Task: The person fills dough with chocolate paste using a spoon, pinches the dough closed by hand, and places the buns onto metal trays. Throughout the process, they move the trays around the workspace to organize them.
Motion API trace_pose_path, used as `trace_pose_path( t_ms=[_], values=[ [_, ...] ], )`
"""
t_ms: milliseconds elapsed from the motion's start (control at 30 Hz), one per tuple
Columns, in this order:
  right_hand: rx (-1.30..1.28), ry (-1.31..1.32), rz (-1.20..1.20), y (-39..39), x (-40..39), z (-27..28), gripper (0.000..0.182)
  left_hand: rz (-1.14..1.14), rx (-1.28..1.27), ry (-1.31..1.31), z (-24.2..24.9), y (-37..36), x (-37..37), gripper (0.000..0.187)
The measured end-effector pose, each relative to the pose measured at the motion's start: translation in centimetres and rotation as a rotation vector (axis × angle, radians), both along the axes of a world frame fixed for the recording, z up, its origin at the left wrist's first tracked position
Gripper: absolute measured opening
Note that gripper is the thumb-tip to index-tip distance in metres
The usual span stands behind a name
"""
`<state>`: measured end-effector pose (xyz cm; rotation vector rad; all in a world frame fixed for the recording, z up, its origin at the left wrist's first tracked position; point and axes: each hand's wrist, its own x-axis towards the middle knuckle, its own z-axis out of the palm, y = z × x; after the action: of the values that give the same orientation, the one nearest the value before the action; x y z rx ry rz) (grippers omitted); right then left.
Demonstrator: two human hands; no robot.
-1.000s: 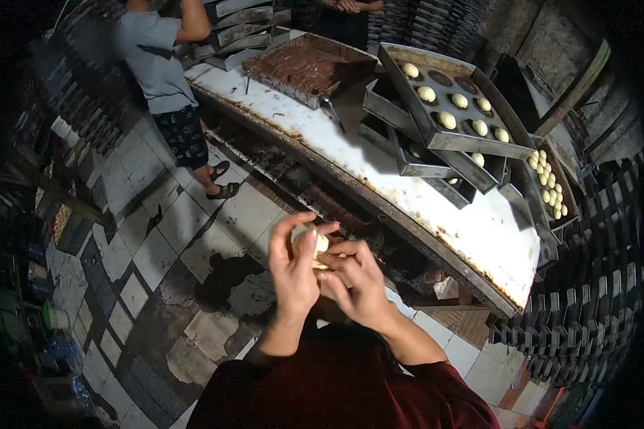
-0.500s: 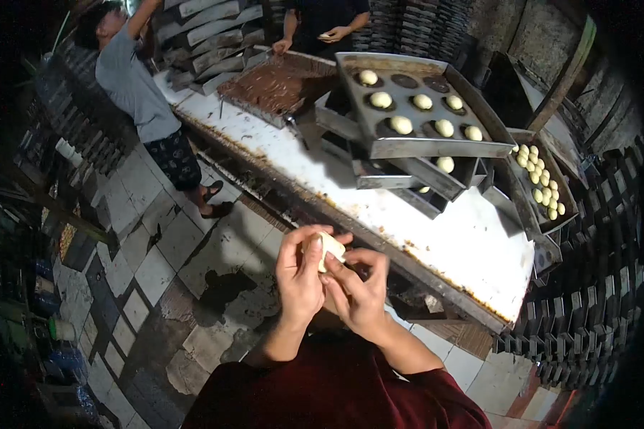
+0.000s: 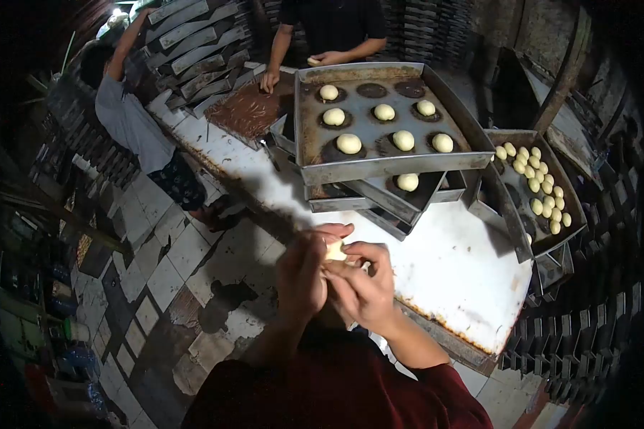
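Seven dough balls (image 3: 348,144) on top tray (image 3: 390,168), more in side tray (image 3: 571,187)

Pale cream dough piece (image 3: 334,250), white rust-edged table (image 3: 451,264), maroon sleeves (image 3: 336,386).

Bakery: stacked baking trays (image 3: 379,143), dough balls (image 3: 348,144)

Left hand (image 3: 302,275) and right hand (image 3: 361,286) pinch a pale dough piece (image 3: 334,250) between them. Beyond, a white tabletop (image 3: 451,264) carries stacked metal trays (image 3: 379,168) of dough balls (image 3: 349,144).
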<state>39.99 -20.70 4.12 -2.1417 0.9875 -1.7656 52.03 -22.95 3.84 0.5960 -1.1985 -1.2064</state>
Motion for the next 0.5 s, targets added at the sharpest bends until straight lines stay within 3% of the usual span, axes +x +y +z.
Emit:
trace_pose_path(
  t_ms=[33, 100, 167, 233, 300, 367, 400, 433, 500],
  values=[
    [-0.058, 0.054, -0.058, -0.8, -0.9, 0.7, 0.022, -0.003, -0.004, 0.005, 0.6, 0.1, -0.5, 0.015],
    [-0.035, -0.131, -0.05, -2.0, -1.1, 1.7, 0.021, 0.054, -0.159, -0.054, 2.1, 0.5, -1.9, 0.014],
    [0.065, -0.501, 0.049, -3.0, 0.3, 1.2, 0.024, 0.09, -0.182, -0.062, 1.4, -0.5, -1.7, 0.014],
    [-0.077, -0.278, -0.06, -4.1, 1.3, 0.6, 0.025, 0.216, -0.269, -0.099, 0.4, -2.3, -0.8, 0.013],
    [-0.113, 0.046, -0.074, -4.5, 2.2, 0.1, 0.032, 0.242, -0.052, 0.191, 1.0, -3.8, -0.4, 0.013],
    [-0.132, 0.113, -0.141, -5.8, 4.6, -0.5, 0.036, 0.228, 0.148, 0.375, 2.9, -5.7, 1.1, 0.024],
    [-0.141, 0.101, -0.174, -6.8, 5.4, -0.3, 0.037, 0.166, 0.139, 0.326, 3.3, -6.7, 1.8, 0.033],
    [-0.152, 0.089, -0.212, -8.0, 6.1, 0.2, 0.038, -0.045, 0.039, 0.217, 1.9, -8.1, 3.4, 0.047],
    [-0.217, 0.08, -0.28, -11.4, 6.6, 1.1, 0.041, -0.271, -0.125, 0.244, 2.4, -9.6, 4.1, 0.066]
  ],
)
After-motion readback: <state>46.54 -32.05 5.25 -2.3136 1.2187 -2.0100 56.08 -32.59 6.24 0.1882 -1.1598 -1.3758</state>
